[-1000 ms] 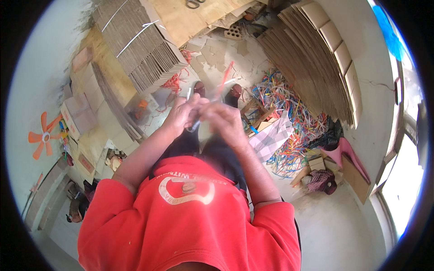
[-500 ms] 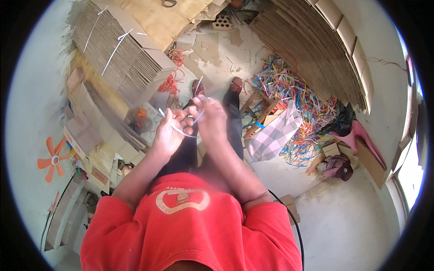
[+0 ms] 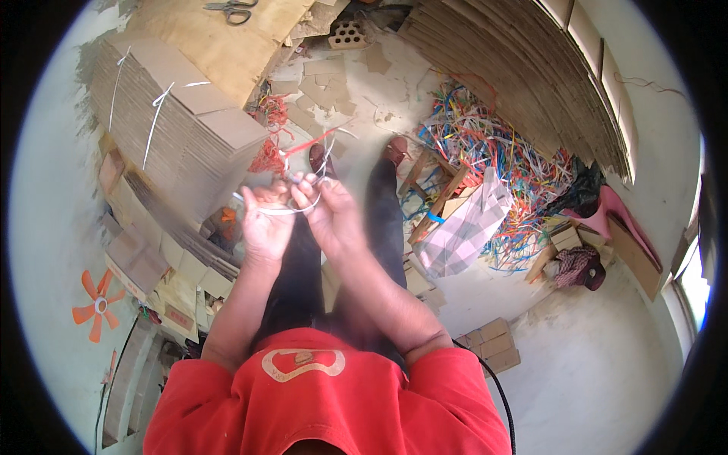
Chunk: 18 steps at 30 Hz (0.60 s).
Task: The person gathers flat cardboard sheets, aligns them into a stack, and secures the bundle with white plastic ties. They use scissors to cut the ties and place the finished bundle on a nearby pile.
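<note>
In front of my body both hands are close together, fingertips nearly meeting. A thin white plastic strap runs in a loop between them, with loose ends standing up beyond the fingers. My left hand has its palm turned up, fingers curled and pinching the strap. My right hand also pinches the strap, thumb and fingers pressed together. A red strand shows just beyond the fingertips; whether it is held cannot be made out.
A tied stack of flat cardboard stands at the left, near scissors on a wooden board. Tangled coloured straps cover the floor at right, beside a checked cloth. More cardboard sheets lean at the far right.
Both hands have shifted slightly left and down in view. A red strand now shows beside the white strap. The view has shifted, bringing the scissors more fully into sight.
</note>
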### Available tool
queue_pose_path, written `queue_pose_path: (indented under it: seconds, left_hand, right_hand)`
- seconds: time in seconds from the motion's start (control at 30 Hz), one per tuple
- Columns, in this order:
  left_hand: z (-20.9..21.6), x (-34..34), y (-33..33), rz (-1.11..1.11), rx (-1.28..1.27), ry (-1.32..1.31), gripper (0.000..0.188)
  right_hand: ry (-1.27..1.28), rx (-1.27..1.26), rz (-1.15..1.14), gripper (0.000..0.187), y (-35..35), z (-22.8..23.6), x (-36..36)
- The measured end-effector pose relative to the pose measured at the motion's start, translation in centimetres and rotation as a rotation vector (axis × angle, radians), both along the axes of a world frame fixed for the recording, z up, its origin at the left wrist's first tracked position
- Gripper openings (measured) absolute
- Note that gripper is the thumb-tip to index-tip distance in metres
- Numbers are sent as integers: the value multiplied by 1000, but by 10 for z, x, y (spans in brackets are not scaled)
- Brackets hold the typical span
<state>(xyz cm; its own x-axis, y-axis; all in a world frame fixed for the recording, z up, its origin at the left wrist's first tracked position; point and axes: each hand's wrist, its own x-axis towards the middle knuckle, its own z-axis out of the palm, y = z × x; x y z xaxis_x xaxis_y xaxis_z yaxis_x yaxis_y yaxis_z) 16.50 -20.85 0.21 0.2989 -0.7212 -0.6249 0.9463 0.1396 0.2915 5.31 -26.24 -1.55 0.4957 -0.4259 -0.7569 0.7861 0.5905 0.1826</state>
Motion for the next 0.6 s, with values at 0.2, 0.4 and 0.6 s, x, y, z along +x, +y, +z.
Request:
queue_pose_path:
  seconds: [0.2, 0.4, 0.6]
  left_hand:
    - [-24, 20, -20, -294, 349, -424, 46]
    - [-57, -12, -15, -375, 597, -578, 52]
    - [-57, -25, -35, -315, 514, -497, 49]
  right_hand:
    - [116, -54, 335, 12, -14, -73, -25]
    - [165, -135, 453, 10, -46, -127, -45]
    - [648, -319, 918, 12, -104, -266, -124]
